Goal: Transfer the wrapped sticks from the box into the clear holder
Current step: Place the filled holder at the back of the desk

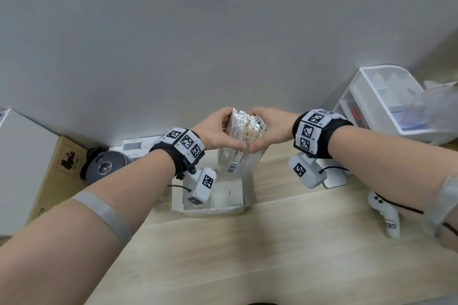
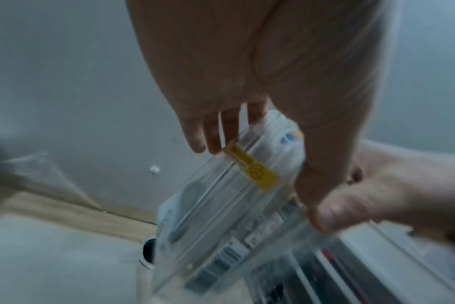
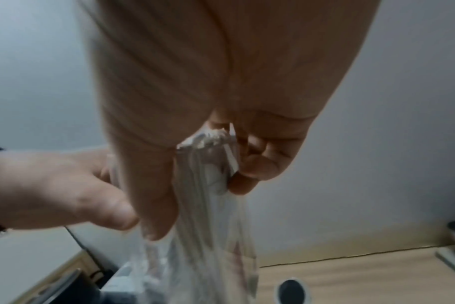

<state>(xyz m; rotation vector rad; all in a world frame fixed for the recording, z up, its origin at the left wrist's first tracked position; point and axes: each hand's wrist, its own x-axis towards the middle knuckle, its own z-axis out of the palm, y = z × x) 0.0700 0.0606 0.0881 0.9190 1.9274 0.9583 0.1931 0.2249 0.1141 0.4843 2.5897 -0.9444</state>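
A bundle of wrapped sticks (image 1: 245, 129) stands upright between both hands, near the wall. My left hand (image 1: 218, 129) grips its left side and my right hand (image 1: 271, 126) grips its right side, thumbs meeting at the front. The bundle's lower ends reach down into the clear holder (image 1: 255, 163), which carries a barcode label. The open white box (image 1: 213, 209) sits just in front of the holder, under my left wrist. In the left wrist view my fingers (image 2: 208, 133) curl round the blurred sticks (image 2: 247, 205). The right wrist view shows the sticks (image 3: 210, 164) held in my curled fingers (image 3: 257, 162).
A white drawer unit (image 1: 386, 106) stands at the back right. A cardboard box (image 1: 57, 171) and a round dark object (image 1: 106, 166) sit at the left. A white controller (image 1: 386, 218) lies on the wooden table (image 1: 247, 255). The grey wall is close behind the holder.
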